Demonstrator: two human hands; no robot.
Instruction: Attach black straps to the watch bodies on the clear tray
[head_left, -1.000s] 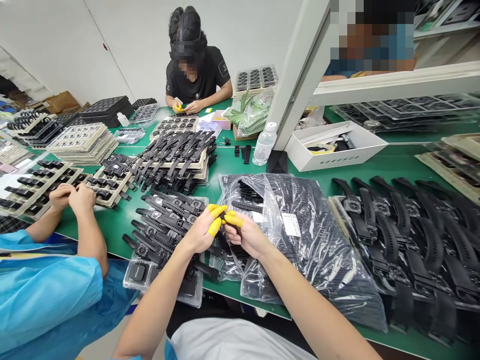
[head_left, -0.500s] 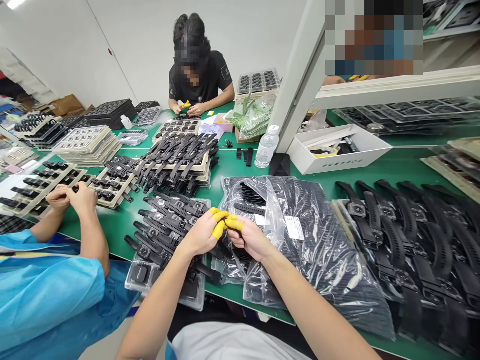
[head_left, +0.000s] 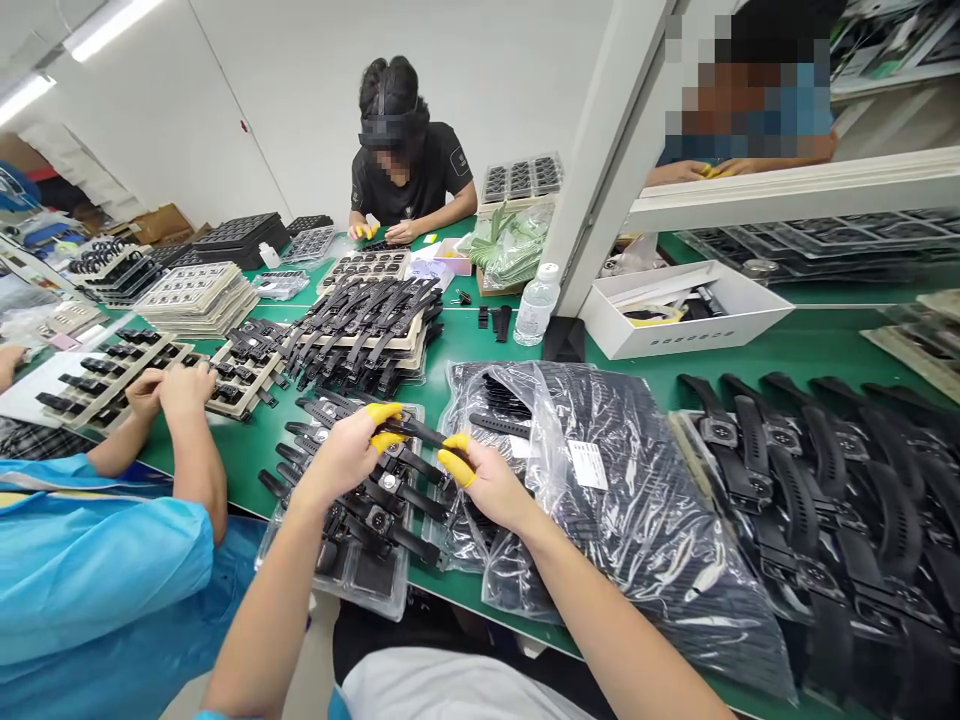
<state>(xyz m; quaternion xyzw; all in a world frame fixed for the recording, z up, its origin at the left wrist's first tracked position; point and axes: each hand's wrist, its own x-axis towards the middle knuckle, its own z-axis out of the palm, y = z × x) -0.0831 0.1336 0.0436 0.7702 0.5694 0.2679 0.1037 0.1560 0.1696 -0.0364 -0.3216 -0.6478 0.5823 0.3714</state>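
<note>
A black watch strap (head_left: 424, 432) runs between my two hands, above the edge of a tray of watches. My left hand (head_left: 346, 455), with yellow covers on its fingertips, pinches the strap's left end; whether a watch case is attached there is hidden by the fingers. At the other end my right hand (head_left: 491, 482) grips the strap with its yellow-covered thumb and finger. Beneath my left hand lies a clear tray (head_left: 394, 600) bearing black watches (head_left: 379, 520) with straps spread out. To the right, an open plastic bag (head_left: 615, 520) is full of black straps.
More strapped watches (head_left: 784, 440) lie on the right, and stacked trays of watches (head_left: 360, 330) stand farther back. Behind the bag are a bottle (head_left: 537, 305) and a white box (head_left: 690, 335). A co-worker's hands (head_left: 176, 390) work at the left; another person (head_left: 412, 170) sits opposite.
My hands were close together and have moved apart, the left one leftward and slightly up. The strap now shows stretched between them. The view has tilted up a little.
</note>
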